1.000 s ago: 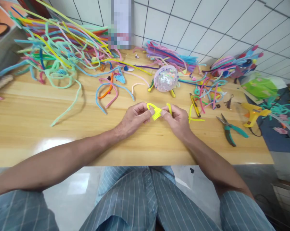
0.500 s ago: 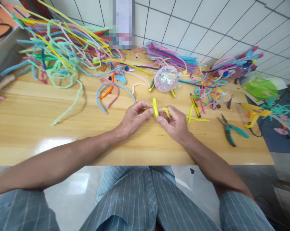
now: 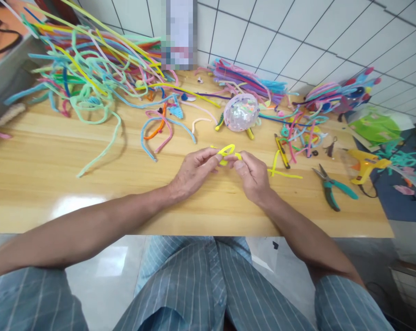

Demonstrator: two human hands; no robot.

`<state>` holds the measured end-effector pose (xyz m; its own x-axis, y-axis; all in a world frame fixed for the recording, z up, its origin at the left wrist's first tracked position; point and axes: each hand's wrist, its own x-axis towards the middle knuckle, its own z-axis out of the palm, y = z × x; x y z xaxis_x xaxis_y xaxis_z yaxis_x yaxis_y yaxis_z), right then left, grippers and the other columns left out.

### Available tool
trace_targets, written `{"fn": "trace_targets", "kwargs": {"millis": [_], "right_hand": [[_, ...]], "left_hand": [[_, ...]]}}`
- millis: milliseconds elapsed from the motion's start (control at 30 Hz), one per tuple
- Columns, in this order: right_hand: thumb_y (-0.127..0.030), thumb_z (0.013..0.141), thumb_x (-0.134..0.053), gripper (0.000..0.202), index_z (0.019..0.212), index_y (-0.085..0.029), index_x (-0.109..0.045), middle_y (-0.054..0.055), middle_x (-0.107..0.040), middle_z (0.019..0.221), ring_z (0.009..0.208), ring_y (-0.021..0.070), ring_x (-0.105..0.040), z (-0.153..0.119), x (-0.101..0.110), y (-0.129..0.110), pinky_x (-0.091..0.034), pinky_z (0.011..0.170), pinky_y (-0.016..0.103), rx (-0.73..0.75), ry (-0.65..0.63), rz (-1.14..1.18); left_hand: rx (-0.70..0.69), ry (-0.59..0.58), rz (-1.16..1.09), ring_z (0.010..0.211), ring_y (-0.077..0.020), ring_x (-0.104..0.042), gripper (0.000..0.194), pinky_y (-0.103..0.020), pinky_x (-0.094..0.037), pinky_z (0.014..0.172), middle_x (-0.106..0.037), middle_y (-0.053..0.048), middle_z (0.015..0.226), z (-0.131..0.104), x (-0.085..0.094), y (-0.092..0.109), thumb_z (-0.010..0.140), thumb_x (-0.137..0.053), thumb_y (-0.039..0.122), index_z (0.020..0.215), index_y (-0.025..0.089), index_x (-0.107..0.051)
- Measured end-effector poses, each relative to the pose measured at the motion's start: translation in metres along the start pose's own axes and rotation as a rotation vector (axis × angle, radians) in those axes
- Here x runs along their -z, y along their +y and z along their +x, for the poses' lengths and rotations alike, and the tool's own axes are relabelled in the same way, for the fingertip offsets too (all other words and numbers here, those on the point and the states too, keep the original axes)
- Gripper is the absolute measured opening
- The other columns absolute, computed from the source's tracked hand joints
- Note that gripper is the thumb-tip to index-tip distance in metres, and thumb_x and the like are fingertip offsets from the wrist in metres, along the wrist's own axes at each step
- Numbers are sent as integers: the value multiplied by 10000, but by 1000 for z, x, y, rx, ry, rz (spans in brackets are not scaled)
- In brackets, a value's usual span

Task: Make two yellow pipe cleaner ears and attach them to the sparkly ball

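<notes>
Between my two hands is a yellow pipe cleaner (image 3: 227, 149), bent into a loop that stands above the fingertips. My left hand (image 3: 197, 170) pinches it at the loop's left side. My right hand (image 3: 252, 174) grips another part of the same yellow pipe cleaner between thumb and fingers; the fingers partly hide it. Just right of my right hand, loose yellow pipe cleaner pieces (image 3: 287, 174) lie crossed on the table. A clear round ball with glittery bits (image 3: 241, 113) sits behind my hands, with yellow-and-green pieces at its base.
A yellow utility knife (image 3: 282, 151), teal-handled pliers (image 3: 333, 187) and a yellow glue gun (image 3: 366, 165) lie to the right. Tangled coloured pipe cleaners (image 3: 90, 78) cover the back left. A purple and blue bundle (image 3: 245, 82) rests against the tiled wall.
The yellow pipe cleaner has gone from a narrow upright fold to a wider loop leaning right. My right fingers have shifted slightly along it. The view has moved a little.
</notes>
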<state>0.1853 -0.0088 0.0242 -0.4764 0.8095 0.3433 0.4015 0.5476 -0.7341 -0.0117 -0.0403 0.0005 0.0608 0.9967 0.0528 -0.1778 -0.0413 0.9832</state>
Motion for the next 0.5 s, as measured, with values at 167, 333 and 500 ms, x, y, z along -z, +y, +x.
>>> {"fn": "trace_targets", "kwargs": {"millis": [167, 333, 500], "right_hand": [[-633, 1103, -489, 472, 924, -247, -693, -16, -650, 721, 657, 154, -593, -2, -2, 3, -489, 697, 322, -115, 46, 177], [-697, 1027, -598, 441, 924, -269, -572, -66, -587, 636, 557, 132, -502, 0, -4, 4, -442, 603, 288, -192, 140, 292], [-587, 1005, -680, 360, 880, -254, -626, -45, -632, 663, 576, 131, -516, 1, -4, 2, -405, 580, 285, -185, 100, 276]], "left_hand": [[22, 49, -20, 847, -204, -719, 585, -307, -635, 754, -807, -59, 963, 1, -1, 3, 769, -850, 772, 918, 206, -854], [44, 61, -19, 761, -174, -691, 589, -295, -629, 727, -800, -45, 892, 3, 0, 2, 726, -887, 761, 918, 205, -865], [22, 69, -44, 754, -169, -692, 573, -287, -617, 699, -799, -51, 891, 3, 0, 0, 735, -901, 718, 951, 188, -858]]}}
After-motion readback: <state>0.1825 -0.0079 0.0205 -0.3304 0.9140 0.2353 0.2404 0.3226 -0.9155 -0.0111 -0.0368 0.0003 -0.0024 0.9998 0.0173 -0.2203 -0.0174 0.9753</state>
